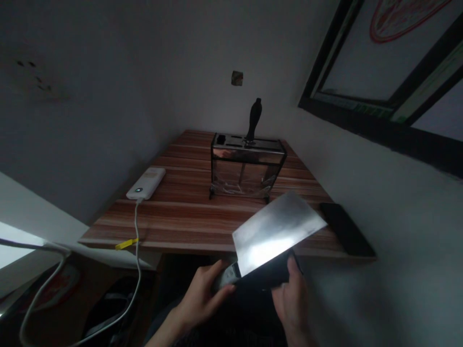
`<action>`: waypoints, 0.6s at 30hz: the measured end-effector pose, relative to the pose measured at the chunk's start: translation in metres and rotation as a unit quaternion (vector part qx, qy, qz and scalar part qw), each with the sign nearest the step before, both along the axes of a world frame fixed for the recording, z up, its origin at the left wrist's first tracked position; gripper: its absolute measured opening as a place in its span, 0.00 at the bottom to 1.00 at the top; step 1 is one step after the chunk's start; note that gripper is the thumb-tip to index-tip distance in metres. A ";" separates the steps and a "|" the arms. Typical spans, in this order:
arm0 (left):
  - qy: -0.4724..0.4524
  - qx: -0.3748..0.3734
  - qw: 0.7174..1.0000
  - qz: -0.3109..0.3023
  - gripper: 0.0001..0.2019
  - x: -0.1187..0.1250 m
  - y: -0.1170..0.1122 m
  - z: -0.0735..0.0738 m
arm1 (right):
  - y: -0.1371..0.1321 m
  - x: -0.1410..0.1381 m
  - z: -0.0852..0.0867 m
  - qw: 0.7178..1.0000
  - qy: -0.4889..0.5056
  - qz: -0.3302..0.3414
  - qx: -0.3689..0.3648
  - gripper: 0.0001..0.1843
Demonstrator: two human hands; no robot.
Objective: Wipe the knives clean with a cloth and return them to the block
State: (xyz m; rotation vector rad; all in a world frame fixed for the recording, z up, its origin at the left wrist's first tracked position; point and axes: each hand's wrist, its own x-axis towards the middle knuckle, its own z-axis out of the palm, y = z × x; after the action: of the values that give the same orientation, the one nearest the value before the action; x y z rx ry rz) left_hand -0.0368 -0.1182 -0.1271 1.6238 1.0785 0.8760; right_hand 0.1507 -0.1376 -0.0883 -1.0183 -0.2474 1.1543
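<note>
Cleaver (pixel 278 231): held in front of the knife block (pixel 249 166), toward the person.
Long axis: slanting from the grey handle (pixel 229 275) at lower left to the blade's free end at upper right, right of the knife block's middle.
Left hand (pixel 204 291): wrapped around the handle.
Right hand (pixel 292 296): thumb pressing a dark flat piece (pixel 271 273) beneath the blade.

A cleaver (pixel 277 235) is held by its handle in the grip of the left hand (pixel 202 295), its blade slanted up to the right; a dark flat thing (pixel 265 274) below the blade is held by the right hand (pixel 292 295). On the wood-grained counter (pixel 181 214), a knife block (pixel 248 171) is topped by a black handle (pixel 254 119), with a white power bank (pixel 147 183) placed at left and a black slab (pixel 346 229) at right
</note>
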 end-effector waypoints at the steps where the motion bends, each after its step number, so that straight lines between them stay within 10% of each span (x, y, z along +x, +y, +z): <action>1: 0.012 0.008 1.000 -0.010 0.14 0.003 0.002 0.002 | 0.001 -0.001 0.000 1.000 0.003 0.004 -0.003 0.18; 18: 0.047 -0.141 0.984 -0.096 0.20 0.022 0.008 -0.004 | 0.032 -0.001 0.000 0.999 0.040 0.027 -0.005 0.17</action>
State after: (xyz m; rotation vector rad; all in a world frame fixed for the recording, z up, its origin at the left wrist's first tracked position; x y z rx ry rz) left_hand -0.0149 -0.1107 -0.1310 1.5105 1.0396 0.5000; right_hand 0.1500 -0.1061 -0.0887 -0.9771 -0.2070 1.2443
